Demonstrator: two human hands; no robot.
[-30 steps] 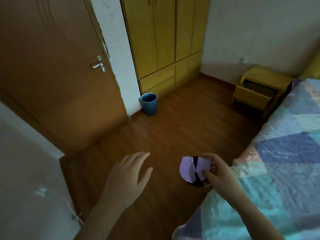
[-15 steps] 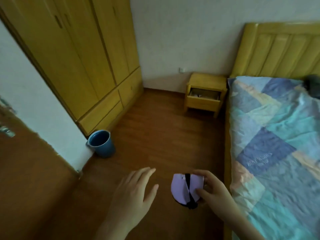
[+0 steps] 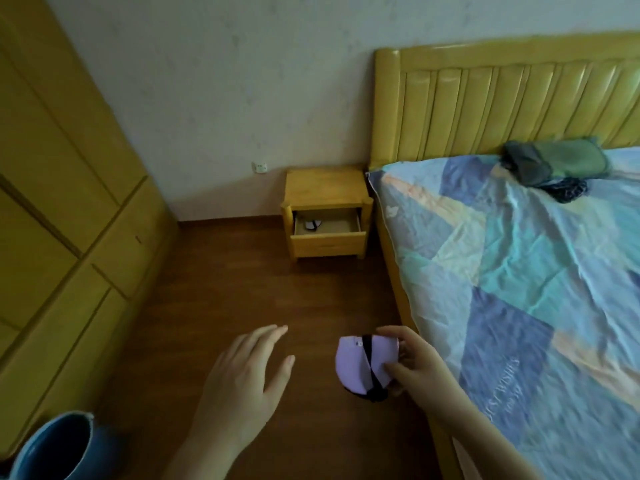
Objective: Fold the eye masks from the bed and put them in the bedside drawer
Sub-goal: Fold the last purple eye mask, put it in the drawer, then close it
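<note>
My right hand (image 3: 420, 365) grips a folded lilac eye mask (image 3: 360, 365) with a black strap across it, held over the floor beside the bed. Left of it my left hand (image 3: 246, 379) hovers empty, palm down, fingers apart. Ahead, the yellow bedside table (image 3: 325, 183) has its drawer (image 3: 327, 241) pulled out; a small folded item (image 3: 312, 224) lies inside at the left. The bed (image 3: 519, 271) with a patchwork blue cover fills the right side. Dark green and grey fabric pieces (image 3: 554, 164) lie near the headboard.
A yellow wardrobe (image 3: 65, 220) runs along the left. A blue bucket (image 3: 52, 448) stands at the bottom left by it. Brown wooden floor (image 3: 263, 292) stretches between my hands and the bedside table. The yellow headboard (image 3: 512, 98) backs the bed.
The view has swung right, away from the door, and moved closer to the bedside table and bed. Both hands keep their pose, the right one still holding the mask.
</note>
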